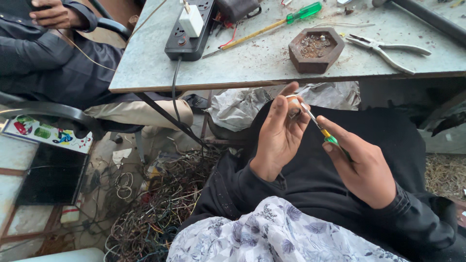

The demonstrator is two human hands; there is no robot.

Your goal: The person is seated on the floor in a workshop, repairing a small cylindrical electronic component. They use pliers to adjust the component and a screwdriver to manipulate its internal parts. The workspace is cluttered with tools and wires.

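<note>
In the middle of the frame, just below the table edge, the left hand (279, 133) is holding a small pale round part (294, 110) pinched between thumb and fingertips, with the fingers curling closely around it so that little of it is showing. To the right of it, the right hand (361, 165) is gripping a small screwdriver (320, 128) with a green and yellow handle; the fist is wrapping tightly around the handle, and the thin metal shaft is pointing up and to the left, its tip meeting the part in the other hand. Both hands are hovering over the person's lap, which is covered in black cloth, with a white flower-patterned cloth (272, 233) lying at the bottom centre. Along the top of the frame a grey table (145, 68) is carrying a black power strip (189, 31) with a white plug in it, a long screwdriver with a green handle (264, 29) lying at a slant, a brown six-sided dish (316, 50) holding small metal bits, and a pair of pliers (388, 50) to the right of the dish. In the lower left, on the floor, a heap of tangled wires (155, 208) is spreading out. In the upper left corner another person in dark clothes is sitting in a chair, one hand (56, 14) resting on a dark object.
</note>
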